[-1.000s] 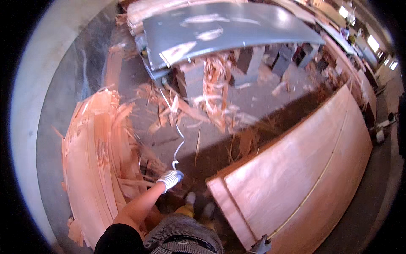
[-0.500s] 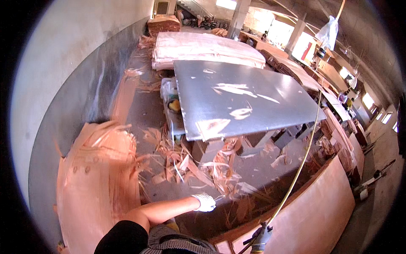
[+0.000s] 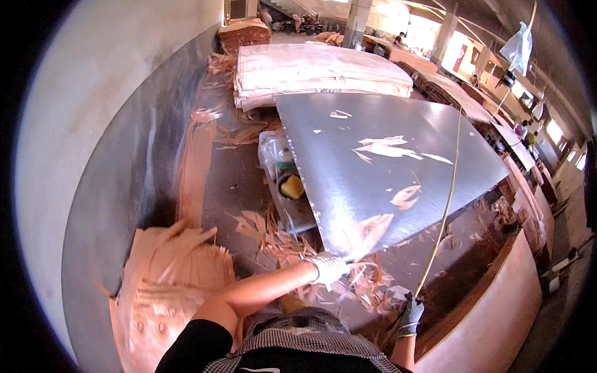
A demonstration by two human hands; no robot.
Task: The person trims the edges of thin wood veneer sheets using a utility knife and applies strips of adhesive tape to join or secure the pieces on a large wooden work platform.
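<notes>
My left hand (image 3: 329, 268), in a white glove, is at the near corner of a dark, smooth-topped table (image 3: 385, 186). Its fingers are blurred against pale veneer scraps, so what they hold, if anything, is unclear. A pinkish veneer piece (image 3: 367, 233) lies on that corner, and pale slivers (image 3: 388, 148) lie farther across the top. My right hand (image 3: 409, 314), gloved in white and grey, is closed around the lower end of a long thin stick (image 3: 443, 227). The stick slants up across the table's right side. Something dark shows by that hand, too small to name.
A veneer stack (image 3: 171, 298) stands at my left, another (image 3: 491, 311) at my right. Torn strips (image 3: 267, 239) litter the floor. A plastic-wrapped container with a yellow item (image 3: 292, 186) sits beside the table. A tall pale stack (image 3: 317, 71) stands behind; people work far right.
My view has moved nearer the table, whose near corner now meets my left hand. That hand was over the floor scraps before. My right hand still grips the stick, now more upright.
</notes>
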